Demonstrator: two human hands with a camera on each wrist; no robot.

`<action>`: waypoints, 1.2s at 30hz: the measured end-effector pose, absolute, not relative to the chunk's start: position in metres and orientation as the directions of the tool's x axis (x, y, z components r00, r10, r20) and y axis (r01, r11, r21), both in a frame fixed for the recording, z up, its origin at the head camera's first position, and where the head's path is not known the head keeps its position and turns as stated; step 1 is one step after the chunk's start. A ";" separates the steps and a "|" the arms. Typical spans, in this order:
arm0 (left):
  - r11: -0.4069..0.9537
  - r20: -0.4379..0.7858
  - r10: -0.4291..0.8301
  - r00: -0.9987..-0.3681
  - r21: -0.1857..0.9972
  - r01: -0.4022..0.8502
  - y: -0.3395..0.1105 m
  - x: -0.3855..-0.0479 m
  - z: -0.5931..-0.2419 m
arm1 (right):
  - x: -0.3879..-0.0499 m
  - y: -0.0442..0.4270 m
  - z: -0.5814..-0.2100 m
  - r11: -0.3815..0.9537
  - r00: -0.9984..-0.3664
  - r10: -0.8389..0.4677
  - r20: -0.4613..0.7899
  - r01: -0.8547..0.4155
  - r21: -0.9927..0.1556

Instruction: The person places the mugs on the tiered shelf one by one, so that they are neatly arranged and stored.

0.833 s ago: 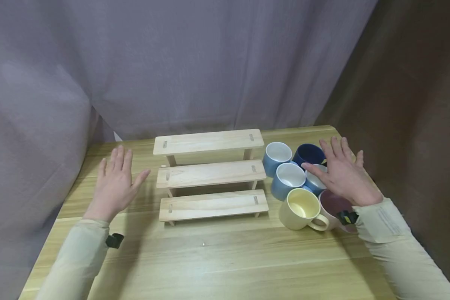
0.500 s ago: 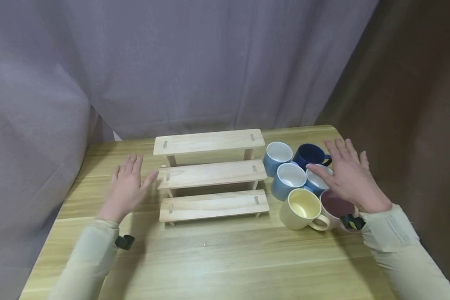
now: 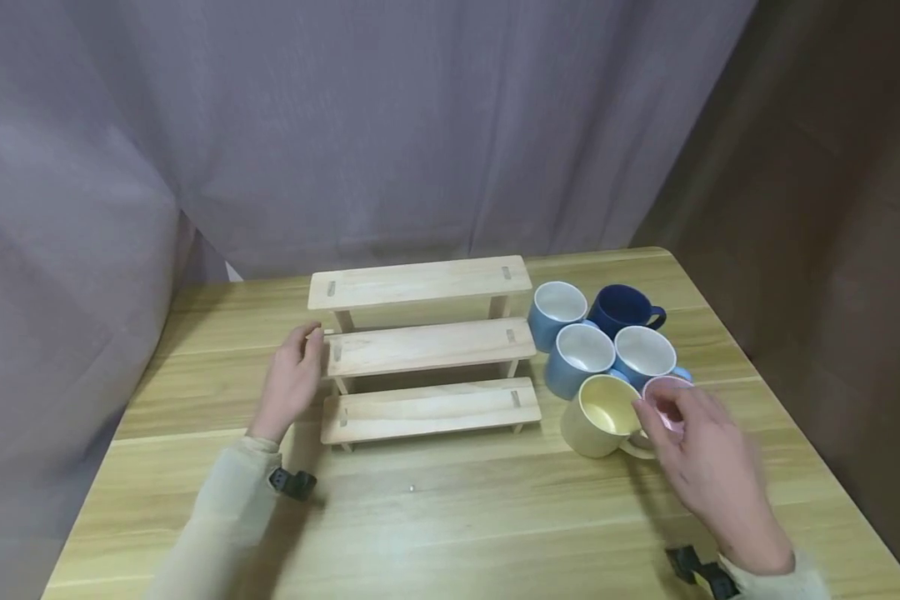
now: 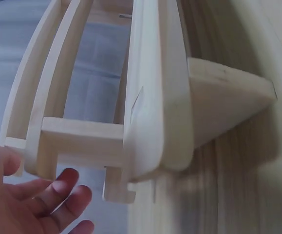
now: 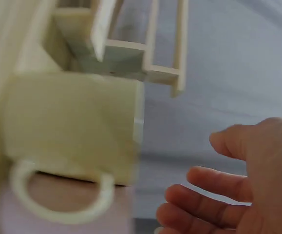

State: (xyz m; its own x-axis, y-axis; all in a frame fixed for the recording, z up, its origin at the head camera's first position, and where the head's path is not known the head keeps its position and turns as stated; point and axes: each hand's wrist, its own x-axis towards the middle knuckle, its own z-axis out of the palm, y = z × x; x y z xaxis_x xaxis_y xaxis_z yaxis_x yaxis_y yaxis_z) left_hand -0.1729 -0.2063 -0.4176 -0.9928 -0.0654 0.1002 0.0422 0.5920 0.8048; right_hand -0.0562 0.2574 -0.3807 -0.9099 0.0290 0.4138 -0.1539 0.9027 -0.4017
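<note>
1. Pale pink, round ceramic-looking mug (image 3: 666,386): upright, opening up, beside the cream-yellow mug (image 3: 585,432), right of the pale wooden three-tier shelf (image 3: 429,347).
2. Right hand (image 3: 712,471) is nearer: fingertips above the rims, pink mug below them. Thumb and fingers stand apart, gripping nothing.
3. Left hand (image 3: 288,387) is at the shelf's left end, fingers loosely bent, slightly apart; can't tell contact. Shelf's long axis runs left-right.

Place: curtained-off work area, wider room type unclear | grey curtain (image 3: 390,125) behind | dark curtain (image 3: 817,208) at right | wood-grain table (image 3: 480,533)
</note>
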 end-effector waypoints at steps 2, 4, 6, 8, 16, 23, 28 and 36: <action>0.565 0.102 -0.089 -0.991 0.824 0.034 -0.206 -0.173 -0.419 | -0.049 0.255 -0.391 0.900 -0.904 0.059 0.422 -0.135 -0.415; 0.546 0.103 -0.115 -0.988 0.838 0.024 -0.207 -0.173 -0.421 | -0.043 0.252 -0.400 0.891 -0.896 0.090 0.435 -0.123 -0.438; 0.531 0.100 -0.140 -0.985 0.847 0.011 -0.208 -0.173 -0.422 | -0.039 0.250 -0.408 0.882 -0.894 0.123 0.431 -0.100 -0.460; 0.521 0.097 -0.161 -0.982 0.854 -0.001 -0.209 -0.174 -0.424 | -0.036 0.248 -0.415 0.875 -0.897 0.156 0.413 -0.068 -0.479; 0.444 0.004 -0.190 -0.982 0.892 -0.083 -0.205 -0.178 -0.435 | -0.023 0.243 -0.435 0.849 -0.919 0.246 0.310 0.049 -0.526; 0.437 -0.073 -0.187 -0.980 0.887 -0.150 -0.203 -0.171 -0.445 | -0.018 0.240 -0.448 0.834 -0.892 0.254 0.373 0.007 -0.552; 0.445 -0.056 -0.173 -0.983 0.886 -0.129 -0.199 -0.173 -0.447 | -0.015 0.237 -0.451 0.819 -0.903 0.290 0.316 0.064 -0.570; 0.413 0.029 -0.174 -0.984 0.910 -0.046 -0.192 -0.188 -0.439 | -0.026 0.239 -0.449 0.779 -0.929 0.281 0.240 0.075 -0.623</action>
State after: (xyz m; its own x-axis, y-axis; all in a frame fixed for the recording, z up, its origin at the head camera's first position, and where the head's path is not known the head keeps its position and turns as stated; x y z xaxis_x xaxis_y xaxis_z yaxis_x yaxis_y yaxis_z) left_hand -0.1881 -0.1918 -0.4387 -0.9844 -0.1736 0.0291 -0.0459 0.4127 0.9097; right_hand -0.0263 0.2391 -0.4494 -0.9292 0.2812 0.2398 0.0749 0.7786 -0.6230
